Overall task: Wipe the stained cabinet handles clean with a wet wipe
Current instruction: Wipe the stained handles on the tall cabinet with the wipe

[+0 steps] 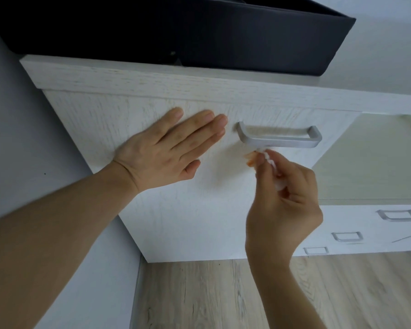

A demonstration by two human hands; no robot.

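A silver bar handle (280, 138) is mounted on a white wood-grain cabinet door (176, 210). My left hand (169, 150) lies flat on the door just left of the handle, fingers spread and holding nothing. My right hand (282, 200) pinches a crumpled white wet wipe (269, 160) with an orange stain on it. The wipe's tip touches the underside of the handle near its left end. Most of the wipe is hidden inside my fingers.
A dark fabric box (199, 32) sits on top of the cabinet. Lower drawers at right carry three more silver handles (398, 214), (347, 236), (316, 251). A pale green panel (377, 162) is right of the door. Wood-look floor (223, 295) lies below, a grey wall (22, 138) at left.
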